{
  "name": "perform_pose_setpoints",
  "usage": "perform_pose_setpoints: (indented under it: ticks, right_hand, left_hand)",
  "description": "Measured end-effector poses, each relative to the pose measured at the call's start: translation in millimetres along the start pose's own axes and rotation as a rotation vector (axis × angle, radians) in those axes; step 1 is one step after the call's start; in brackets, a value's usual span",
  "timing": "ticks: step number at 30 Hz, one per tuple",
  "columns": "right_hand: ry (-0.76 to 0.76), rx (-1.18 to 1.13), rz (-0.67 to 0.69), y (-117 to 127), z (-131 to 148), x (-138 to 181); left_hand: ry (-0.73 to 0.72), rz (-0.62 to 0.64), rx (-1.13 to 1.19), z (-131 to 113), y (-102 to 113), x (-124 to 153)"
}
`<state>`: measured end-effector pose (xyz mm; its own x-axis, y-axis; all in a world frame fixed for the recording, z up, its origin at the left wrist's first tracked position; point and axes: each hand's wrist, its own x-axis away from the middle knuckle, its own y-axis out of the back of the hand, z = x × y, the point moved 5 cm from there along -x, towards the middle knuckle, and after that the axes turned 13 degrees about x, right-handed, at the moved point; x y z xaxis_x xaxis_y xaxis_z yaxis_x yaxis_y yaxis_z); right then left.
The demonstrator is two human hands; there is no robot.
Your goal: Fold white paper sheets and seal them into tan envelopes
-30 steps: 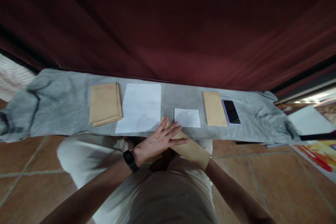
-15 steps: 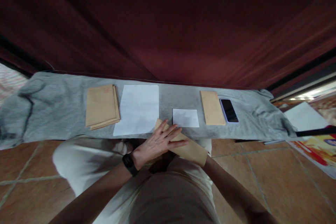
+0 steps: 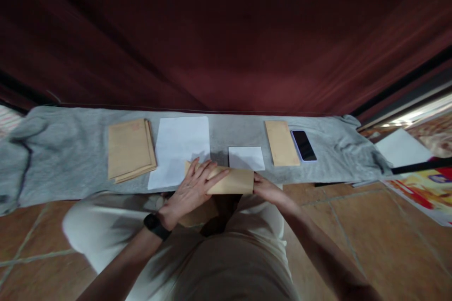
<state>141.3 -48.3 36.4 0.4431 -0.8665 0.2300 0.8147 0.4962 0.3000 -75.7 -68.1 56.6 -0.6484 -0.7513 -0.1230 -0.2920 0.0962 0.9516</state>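
Note:
A brown envelope (image 3: 233, 181) lies across the near edge of the grey cloth (image 3: 70, 155), in front of my knees. My left hand (image 3: 192, 188), with a black watch at the wrist, rests on the envelope's left part with fingers spread flat. My right hand (image 3: 265, 189) grips the envelope's right end. Just beyond it lie a small folded white paper (image 3: 246, 158) and a large white sheet (image 3: 180, 148).
A stack of brown envelopes (image 3: 130, 149) lies left of the white sheet. One more brown envelope (image 3: 281, 143) and a black phone (image 3: 303, 145) lie to the right. A dark red curtain (image 3: 226, 37) hangs behind. Papers (image 3: 406, 150) lie on the tiled floor at right.
The envelope has turned from slanting toward my lap to lying level along the cloth's edge. My right hand came into view at its right end; my left hand moved left with it.

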Motion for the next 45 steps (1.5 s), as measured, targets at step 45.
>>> perform_pose_setpoints:
  ticks: [45]
  right_hand:
    - [-0.431,0.954,-0.7,54.6,-63.5,-37.0]
  left_hand:
    - [0.23,-0.042,0.025,66.1,-6.5,-10.5]
